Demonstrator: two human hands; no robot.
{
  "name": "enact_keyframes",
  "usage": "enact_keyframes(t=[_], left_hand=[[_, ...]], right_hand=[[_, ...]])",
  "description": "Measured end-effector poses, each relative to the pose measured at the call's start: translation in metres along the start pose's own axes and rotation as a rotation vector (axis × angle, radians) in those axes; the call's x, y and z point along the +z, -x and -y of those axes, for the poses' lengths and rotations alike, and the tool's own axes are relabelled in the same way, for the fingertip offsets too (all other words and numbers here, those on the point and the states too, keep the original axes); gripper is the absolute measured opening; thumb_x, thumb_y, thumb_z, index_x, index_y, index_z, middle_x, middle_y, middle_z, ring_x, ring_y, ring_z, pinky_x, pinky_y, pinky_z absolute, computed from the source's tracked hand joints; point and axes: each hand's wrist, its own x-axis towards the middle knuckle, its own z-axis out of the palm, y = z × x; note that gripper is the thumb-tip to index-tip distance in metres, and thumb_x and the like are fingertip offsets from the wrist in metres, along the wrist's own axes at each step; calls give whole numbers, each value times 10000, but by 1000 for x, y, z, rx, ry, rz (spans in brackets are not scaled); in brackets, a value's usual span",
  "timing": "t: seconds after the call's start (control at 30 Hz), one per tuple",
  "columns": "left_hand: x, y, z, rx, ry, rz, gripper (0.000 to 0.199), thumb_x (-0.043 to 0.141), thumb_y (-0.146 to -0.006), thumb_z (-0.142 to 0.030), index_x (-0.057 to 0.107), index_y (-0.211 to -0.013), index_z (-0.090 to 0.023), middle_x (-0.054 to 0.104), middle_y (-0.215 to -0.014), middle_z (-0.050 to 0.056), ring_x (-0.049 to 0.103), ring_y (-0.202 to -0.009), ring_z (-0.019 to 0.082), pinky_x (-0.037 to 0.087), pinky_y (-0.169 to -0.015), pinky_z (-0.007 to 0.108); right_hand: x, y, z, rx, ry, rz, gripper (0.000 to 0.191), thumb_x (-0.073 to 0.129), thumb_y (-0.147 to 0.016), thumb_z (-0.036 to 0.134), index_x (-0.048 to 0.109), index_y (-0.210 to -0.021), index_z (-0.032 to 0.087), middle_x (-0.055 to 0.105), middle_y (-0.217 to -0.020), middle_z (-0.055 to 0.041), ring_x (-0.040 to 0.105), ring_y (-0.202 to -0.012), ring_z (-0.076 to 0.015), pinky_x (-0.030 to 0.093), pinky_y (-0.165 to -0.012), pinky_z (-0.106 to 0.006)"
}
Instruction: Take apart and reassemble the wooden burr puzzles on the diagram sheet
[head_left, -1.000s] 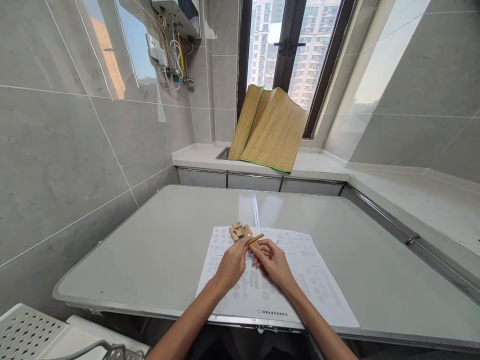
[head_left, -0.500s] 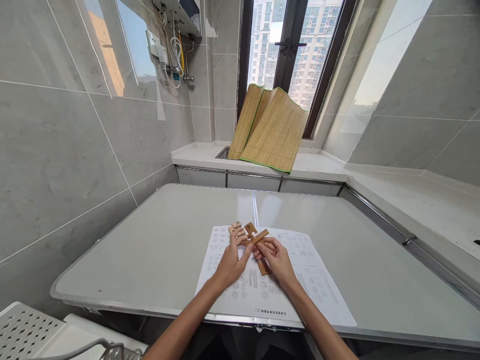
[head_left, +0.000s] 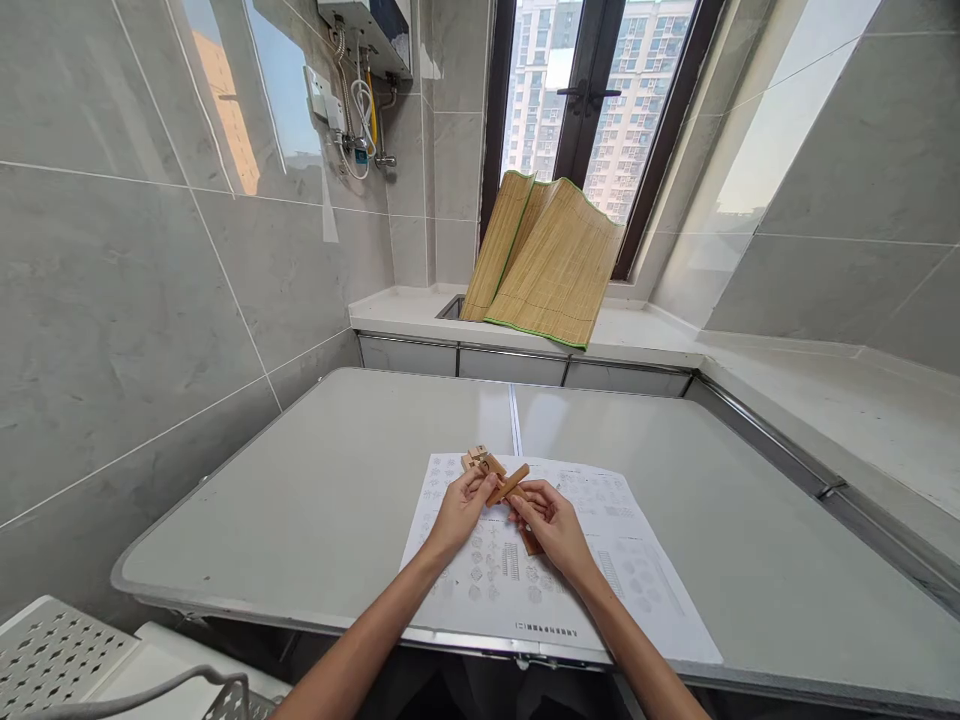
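Patience looks like the best tool at this surface (head_left: pixel 285 500), where a slim wooden stick (head_left: pixel 513 482) slants across the gap between two hands, over a printed sheet (head_left: pixel 637 570). The right hand (head_left: pixel 553 520) is closed on wood, apparently a darker bar (head_left: pixel 533 543) whose end pokes out below the palm. The left hand (head_left: pixel 456 515) has thumb and fingers drawn in at the stick's near end; whether they grip it or the marked piece (head_left: pixel 491 464) just behind, I cannot tell. The hands are close but seem not to touch. Beyond the left fingertips sits a cluster of wooden blocks (head_left: pixel 472 458) (their dark marks are too small for me to read).

To do this well, I'd steady the bar with the right hand and leave the turning of the stick to lighter left fingertips. Look at the faces square on before pressing; wood like this probably binds when tilted, so a small wiggle should serve better than force. Working just above the paper, knuckles off the cluster, would leave the drawings in sight and the blocks unknocked.
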Motion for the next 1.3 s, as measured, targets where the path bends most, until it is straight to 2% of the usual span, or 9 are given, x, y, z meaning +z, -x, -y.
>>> enact_keyframes(t=[0.1,0.23,0.37,0.53,0.73,0.93,1.13,1.3], left_hand=[[-1,1,0,-22,25,-41,425,649,-955,-564,714,-1117,-177,778,-1114,105,726,-1055,266,541,-956,366],[-3,1,3,-42,52,-81,468,618,-961,-598,680,-1170,-184,740,-1170,116,702,-1032,255,563,-802,325],[-4,0,7,-58,62,-105,464,624,-945,-623,673,-1072,-180,721,-1100,110,692,-980,240,531,-710,283],[-4,1,7,-83,56,-101,459,644,-927,-631,670,-1016,-182,714,-992,84,697,-918,234,491,-680,276],[-4,1,5,-94,47,-93,462,649,-918,-639,661,-1003,-185,720,-1033,88,698,-1039,281,505,-755,310],[-4,2,3,-84,34,-102,458,677,-897,-641,666,-966,-189,714,-998,70,685,-1070,277,495,-904,349],[-6,3,4,-94,32,-85,442,662,-917,-623,684,-1000,-190,725,-993,63,690,-1016,260,496,-915,354],[-8,4,2,-99,38,-75,424,660,-927,-608,689,-1008,-193,719,-971,60,680,-994,247,492,-907,345]], right_hand=[[-1,3,2,-28,140,-45,313,670,-947,526,655,-1028,224,761,-935,-72,708,-815,-238,548,-747,-369],[-1,8,4,-94,353,-91,218,650,-952,447,670,-975,231,717,-877,-55,655,-827,-255,503,-785,-395],[-3,8,-3,-145,529,-135,193,678,-882,370,660,-1016,231,684,-1013,-88,606,-976,-306,457,-892,-455],[-6,6,-17,-130,659,-189,212,672,-853,360,643,-1011,221,638,-902,-74,566,-879,-306,435,-829,-459],[-8,7,-20,-141,652,-168,224,661,-907,413,648,-1029,226,663,-892,-69,600,-844,-287,451,-772,-412],[-8,8,-16,-154,583,-138,344,683,-907,601,709,-933,259,695,-886,-82,618,-819,-292,460,-749,-412],[-9,8,-18,-124,522,-131,428,679,-879,687,731,-930,266,705,-908,-98,607,-856,-314,448,-771,-434],[-9,8,-14,-92,465,-134,439,706,-848,701,714,-801,264,689,-820,-88,571,-819,-308,416,-764,-412]])
